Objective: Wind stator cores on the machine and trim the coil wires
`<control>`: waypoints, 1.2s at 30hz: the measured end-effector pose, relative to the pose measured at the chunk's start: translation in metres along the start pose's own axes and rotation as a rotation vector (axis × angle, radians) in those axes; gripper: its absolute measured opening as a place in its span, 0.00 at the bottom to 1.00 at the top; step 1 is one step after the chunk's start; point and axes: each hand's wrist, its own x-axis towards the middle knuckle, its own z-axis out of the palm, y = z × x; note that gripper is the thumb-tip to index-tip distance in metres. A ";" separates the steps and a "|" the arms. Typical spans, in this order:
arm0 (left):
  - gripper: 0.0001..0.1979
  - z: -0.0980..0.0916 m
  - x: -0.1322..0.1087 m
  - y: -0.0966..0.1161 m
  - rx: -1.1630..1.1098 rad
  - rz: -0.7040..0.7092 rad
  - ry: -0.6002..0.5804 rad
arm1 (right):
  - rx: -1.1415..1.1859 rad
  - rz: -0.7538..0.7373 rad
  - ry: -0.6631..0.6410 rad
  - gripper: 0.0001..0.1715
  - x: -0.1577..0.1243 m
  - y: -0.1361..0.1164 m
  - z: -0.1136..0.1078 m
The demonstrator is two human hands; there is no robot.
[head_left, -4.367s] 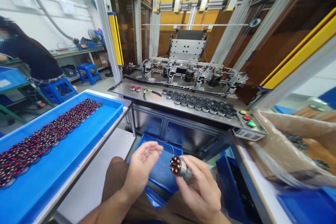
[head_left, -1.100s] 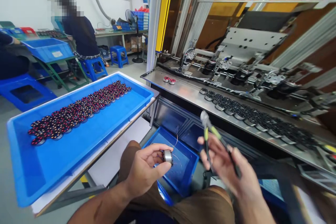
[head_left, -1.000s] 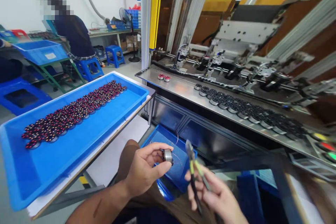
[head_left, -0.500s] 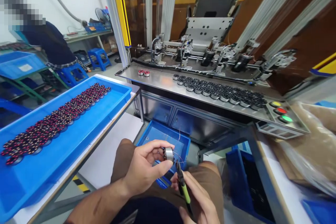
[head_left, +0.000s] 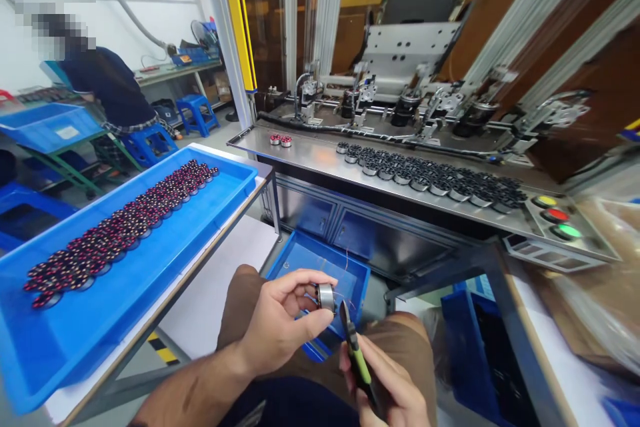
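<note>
My left hand pinches a small round motor stator between thumb and fingers. A grey metal ring forms its outside, and thin copper wires stick out on its right side. In my right hand are wire cutters with green and black handles. Their jaws point up and lie just right of the stator, close to the wires. Whether the jaws touch a wire, I cannot tell. Both hands are above my lap, in front of a blue bin on the floor.
On the left stands a blue tray with rows of red-and-black wound parts. A machine's metal ledge carries two red parts, many dark stators and coloured buttons. A person sits at the back left.
The view has shifted slightly, so the surroundings appear further right. The cutters have turned a little in my right hand, their jaws still beside the stator. My left hand keeps its grip.
</note>
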 end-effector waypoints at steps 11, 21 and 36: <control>0.07 0.001 -0.006 0.006 0.064 0.133 0.030 | -0.003 -0.121 -0.060 0.45 0.016 -0.015 0.004; 0.08 -0.003 -0.009 0.003 0.103 0.144 -0.022 | 0.011 -0.129 0.016 0.41 0.022 -0.020 0.007; 0.14 -0.002 -0.012 0.005 0.223 0.234 -0.028 | -0.078 -0.088 0.044 0.46 0.018 -0.017 0.009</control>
